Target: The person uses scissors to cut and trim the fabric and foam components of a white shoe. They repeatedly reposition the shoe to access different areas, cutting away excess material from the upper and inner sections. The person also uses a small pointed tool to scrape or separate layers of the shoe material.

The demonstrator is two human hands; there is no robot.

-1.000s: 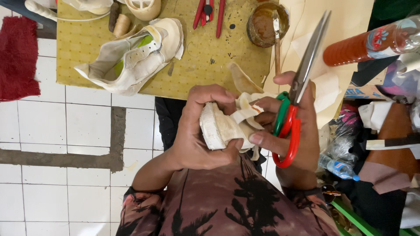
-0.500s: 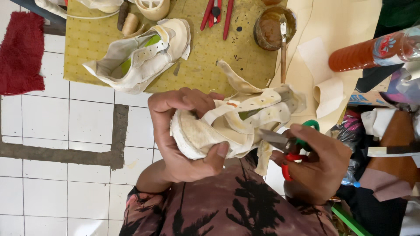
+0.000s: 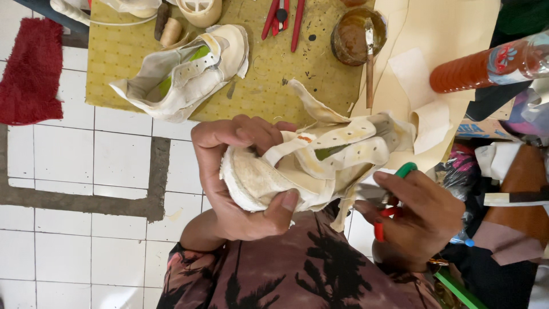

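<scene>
My left hand (image 3: 240,177) grips a cream, perforated shoe upper (image 3: 320,160) by its heel end, holding it sideways above my lap. My right hand (image 3: 420,214) is closed around scissors (image 3: 394,194) with red and green handles, just under the shoe's toe end; the blades are hidden behind the shoe. A second, similar cream shoe upper (image 3: 183,71) with a green lining lies on the yellow mat (image 3: 126,57).
On the mat lie red-handled pliers (image 3: 280,17), a brown glue pot (image 3: 351,34) with a brush (image 3: 369,51), and a small spool (image 3: 170,31). An orange bottle (image 3: 486,66) lies at right on beige sheets (image 3: 434,34). A red rug (image 3: 31,71) sits at left on white tiles.
The shoe upper has turned from a bunched end-on hold to lying sideways. My right hand has lowered the scissors from pointing up beside the shoe to under its right end.
</scene>
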